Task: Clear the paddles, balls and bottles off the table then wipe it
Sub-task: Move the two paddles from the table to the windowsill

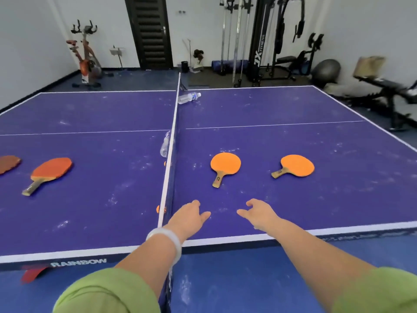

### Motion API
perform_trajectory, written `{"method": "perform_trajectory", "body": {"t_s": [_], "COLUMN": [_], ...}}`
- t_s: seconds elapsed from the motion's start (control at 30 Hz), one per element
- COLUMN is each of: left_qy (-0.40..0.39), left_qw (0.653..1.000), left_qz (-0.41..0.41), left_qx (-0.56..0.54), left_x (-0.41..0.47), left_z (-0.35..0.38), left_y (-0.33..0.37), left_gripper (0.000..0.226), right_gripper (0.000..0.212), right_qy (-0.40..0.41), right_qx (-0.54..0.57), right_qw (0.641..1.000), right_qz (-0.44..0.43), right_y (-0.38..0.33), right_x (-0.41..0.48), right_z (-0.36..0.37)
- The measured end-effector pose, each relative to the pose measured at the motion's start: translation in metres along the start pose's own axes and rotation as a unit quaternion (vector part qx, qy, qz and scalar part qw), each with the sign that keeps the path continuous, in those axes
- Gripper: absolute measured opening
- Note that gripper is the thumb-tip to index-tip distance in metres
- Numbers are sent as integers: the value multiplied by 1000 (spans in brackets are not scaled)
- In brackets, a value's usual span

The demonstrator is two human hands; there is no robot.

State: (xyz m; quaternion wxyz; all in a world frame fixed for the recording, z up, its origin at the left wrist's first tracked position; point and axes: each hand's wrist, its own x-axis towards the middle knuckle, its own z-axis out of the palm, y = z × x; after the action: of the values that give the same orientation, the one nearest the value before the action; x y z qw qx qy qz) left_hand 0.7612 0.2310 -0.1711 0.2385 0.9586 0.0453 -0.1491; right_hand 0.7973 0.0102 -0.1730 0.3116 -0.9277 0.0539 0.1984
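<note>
I stand at the side of a purple ping-pong table (pixel 293 222), at the net (pixel 172 136). Right of the net lie two orange paddles, the nearer paddle (pixel 225 164) and the farther paddle (pixel 296 166). Left of the net lie a red paddle (pixel 50 170) and a part of a fourth paddle (pixel 9 163) at the frame edge. Two orange balls (pixel 161 209) (pixel 165 163) sit against the net's left side. A clear bottle (pixel 165 144) lies by the net, another bottle (pixel 189 97) at the far end. My left hand (pixel 188 216) and right hand (pixel 259 213) hover open above the near edge, holding nothing.
White dusty smears cover the table top. Behind the table stand an exercise bike (pixel 86 53), a weight machine (pixel 266 41), a grey exercise ball (pixel 326 71) and a bench (pixel 388 86). A dark door (pixel 149 32) is in the back wall. Something red (pixel 31 275) shows under the table's near left edge.
</note>
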Motion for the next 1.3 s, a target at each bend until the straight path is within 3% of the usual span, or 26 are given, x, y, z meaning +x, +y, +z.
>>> {"method": "perform_trajectory", "body": {"t_s": [0.37,0.7,0.87,1.07,1.3], "left_qy": [-31,-43,-51,-45,-37], "left_qw": [998,998,997,992,985], "left_qz": [58,41,26,25,28], "left_qx": [-6,14,54,118,164], "left_x": [101,223,269,323,350], "left_z": [25,76,101,129,167], "left_y": [81,183,194,185,156], "left_gripper": [57,57,61,73,84], "right_gripper": [63,67,76,85,87], "right_qy": [9,7,29,146,280], "right_qx": [39,79,102,42,22], "right_qw": [997,992,987,977,930], "right_qz": [73,95,123,147,236], "right_y": [61,126,155,162,151], "right_x": [66,194,242,291,339], "right_z": [-49,-117,-120,-109,-99]}}
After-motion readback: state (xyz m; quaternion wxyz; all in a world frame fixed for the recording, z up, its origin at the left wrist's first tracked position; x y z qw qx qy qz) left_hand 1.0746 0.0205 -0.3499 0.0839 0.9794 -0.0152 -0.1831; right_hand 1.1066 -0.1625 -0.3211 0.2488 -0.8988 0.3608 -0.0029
